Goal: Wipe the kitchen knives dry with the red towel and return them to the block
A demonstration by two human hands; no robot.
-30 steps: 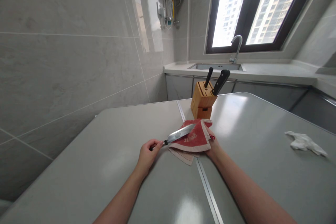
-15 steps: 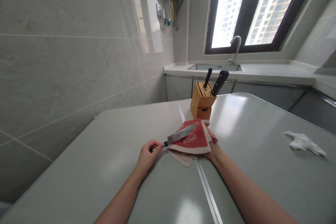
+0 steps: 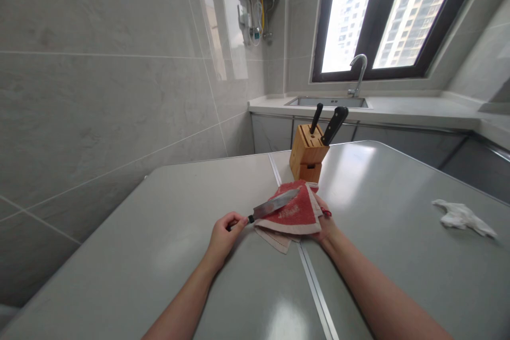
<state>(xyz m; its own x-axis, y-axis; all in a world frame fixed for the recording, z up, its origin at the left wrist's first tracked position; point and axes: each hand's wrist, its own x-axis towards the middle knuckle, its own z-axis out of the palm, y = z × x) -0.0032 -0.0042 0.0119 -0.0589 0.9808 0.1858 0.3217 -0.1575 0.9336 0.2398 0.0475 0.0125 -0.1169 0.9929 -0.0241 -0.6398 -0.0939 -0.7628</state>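
A knife slants over a red, pale-edged cloth mid-worktop, tip pointing far right. Its blade is grey, its handle dark, wrapped in the left hand's grip. The right hand touches the cloth, fingers hidden, grip unclear. The cloth's pale markings are illegible.

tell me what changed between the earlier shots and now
The knife blade looks darker than a second ago, probably tilted slightly; the red cloth has shifted slightly toward the person. Nothing was taken up or let go: the left hand keeps the handle, the right hand the cloth. The knife block stayed put.
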